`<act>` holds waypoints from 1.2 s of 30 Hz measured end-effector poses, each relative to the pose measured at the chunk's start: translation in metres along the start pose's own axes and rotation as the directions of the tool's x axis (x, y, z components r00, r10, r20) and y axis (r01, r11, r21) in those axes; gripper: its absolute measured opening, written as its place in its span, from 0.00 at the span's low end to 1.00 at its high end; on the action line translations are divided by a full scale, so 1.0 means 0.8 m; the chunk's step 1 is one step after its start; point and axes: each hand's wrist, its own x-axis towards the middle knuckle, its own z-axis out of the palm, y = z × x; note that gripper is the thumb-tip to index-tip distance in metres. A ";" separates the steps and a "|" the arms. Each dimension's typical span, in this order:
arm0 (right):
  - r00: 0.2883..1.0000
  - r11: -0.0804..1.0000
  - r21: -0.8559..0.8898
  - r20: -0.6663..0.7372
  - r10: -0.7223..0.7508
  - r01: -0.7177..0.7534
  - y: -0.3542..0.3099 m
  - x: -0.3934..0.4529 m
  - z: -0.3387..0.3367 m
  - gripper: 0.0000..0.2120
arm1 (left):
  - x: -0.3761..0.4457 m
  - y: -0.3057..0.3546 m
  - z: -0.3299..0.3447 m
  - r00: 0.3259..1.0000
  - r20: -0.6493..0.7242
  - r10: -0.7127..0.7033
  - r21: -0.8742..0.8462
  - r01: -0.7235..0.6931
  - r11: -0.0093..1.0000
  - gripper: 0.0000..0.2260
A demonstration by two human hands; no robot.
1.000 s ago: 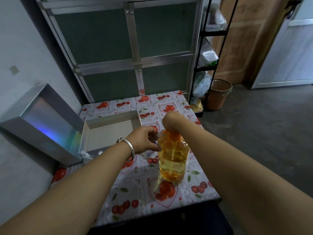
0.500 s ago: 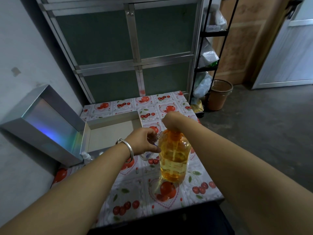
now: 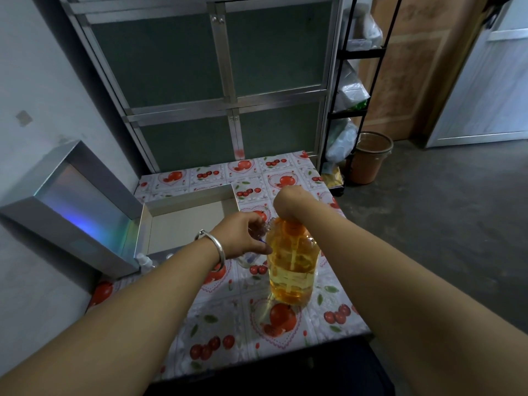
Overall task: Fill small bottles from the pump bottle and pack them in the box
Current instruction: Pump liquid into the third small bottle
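On the table with its fruit-patterned cover, right of the open silver box, stands the pump bottle, clear and about two-thirds full of amber liquid. The right hand is closed over the pump top, pressing on it. The left hand, fingers curled, grips a small clear bottle right against the pump bottle's neck.

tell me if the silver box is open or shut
Open. The box lies on the table with its lid swung up against the wall, and the bare pale floor inside shows; no bottles are visible in it.
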 end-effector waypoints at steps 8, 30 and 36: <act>1.000 1.000 -0.027 0.011 -0.004 0.004 -0.003 -0.007 -0.004 0.15 | 0.000 -0.002 0.003 1.000 0.006 -0.012 -0.003 0.012 1.000 0.17; 1.000 0.994 -0.111 0.009 0.003 -0.002 -0.001 0.005 0.005 0.14 | 0.000 -0.001 0.003 1.000 0.011 -0.013 0.002 0.013 1.000 0.17; 1.000 0.997 -0.072 -0.021 0.022 -0.023 0.000 0.010 0.009 0.12 | 0.001 -0.001 0.003 1.000 0.015 -0.010 0.012 0.010 1.000 0.18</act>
